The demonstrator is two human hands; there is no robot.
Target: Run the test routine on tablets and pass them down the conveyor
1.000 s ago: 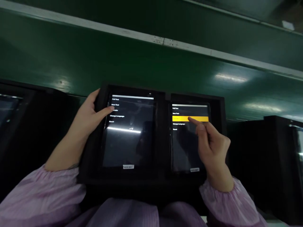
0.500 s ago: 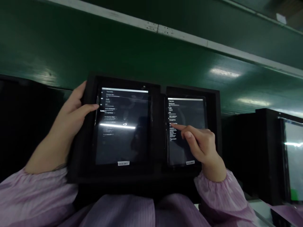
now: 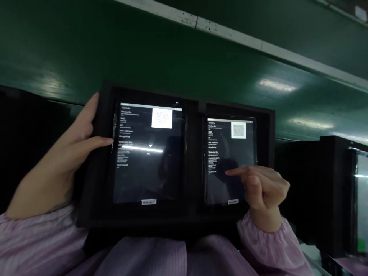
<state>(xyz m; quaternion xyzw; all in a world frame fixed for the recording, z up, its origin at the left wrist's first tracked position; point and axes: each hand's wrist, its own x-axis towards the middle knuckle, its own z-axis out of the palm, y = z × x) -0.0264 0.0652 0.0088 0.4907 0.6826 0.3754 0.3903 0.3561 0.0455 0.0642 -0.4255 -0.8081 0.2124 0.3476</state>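
A black two-compartment tray (image 3: 192, 214) is tilted toward me, with one tablet in each compartment. My left hand (image 3: 73, 147) grips its left side, fingers behind and thumb over the edge near the left tablet (image 3: 148, 178). My right hand (image 3: 263, 188) holds nothing; its index finger points out over the right tablet (image 3: 221, 191) while the other fingers curl in. Whether that fingertip touches the glass, I cannot tell. Both dark screens show white "Test Info" text and a white square code at upper right. Each tablet has a small white label near its bottom edge.
Behind the tray runs a green bench surface (image 3: 178, 69) with a pale metal strip (image 3: 230, 34) across it. To the right stands another black tray (image 3: 330, 191) holding a lit tablet (image 3: 362, 199). Dark, box-like shapes lie at the left.
Square codes now show on both screens, and the text that was sliding on the left screen has settled. My right index finger has moved right and down from the text list.
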